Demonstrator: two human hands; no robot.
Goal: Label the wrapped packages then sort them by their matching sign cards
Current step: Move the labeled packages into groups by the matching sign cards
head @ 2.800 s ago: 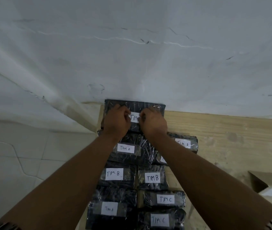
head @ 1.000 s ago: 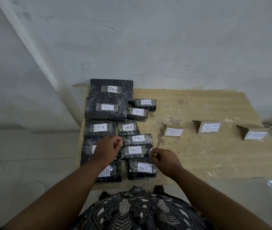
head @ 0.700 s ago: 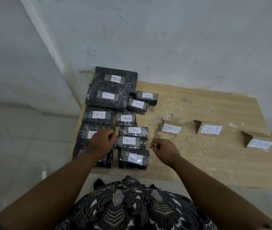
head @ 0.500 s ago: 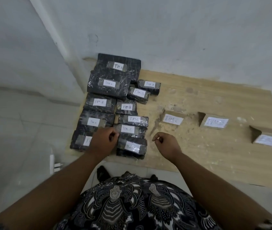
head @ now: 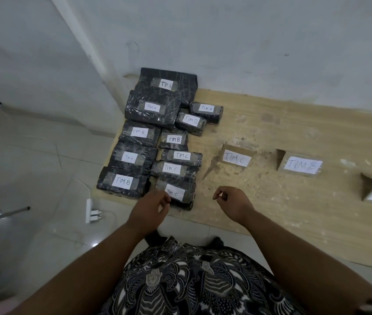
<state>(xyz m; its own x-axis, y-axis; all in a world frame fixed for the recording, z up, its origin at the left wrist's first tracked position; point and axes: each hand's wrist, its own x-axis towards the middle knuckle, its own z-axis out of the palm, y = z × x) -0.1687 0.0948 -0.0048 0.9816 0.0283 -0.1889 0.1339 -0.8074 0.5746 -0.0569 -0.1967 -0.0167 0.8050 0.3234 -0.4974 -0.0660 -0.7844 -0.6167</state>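
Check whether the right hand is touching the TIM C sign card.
Apart. The head view shows bare table between the right hand and the TIM C sign card standing farther back.

The packages [head: 148, 110] are black, wrapped in glossy crinkled plastic film, each with a white paper label [head: 122, 181]. The worktop [head: 294, 201] is pale matt wood grain, scuffed and flaking near its middle. The sign cards [head: 237, 156] are brown cardboard faced with white paper.

Black wrapped packages [head: 155, 142], all labelled, are lying packed together at table's left end. Three sign cards [head: 237, 157] are standing in a row rightward.
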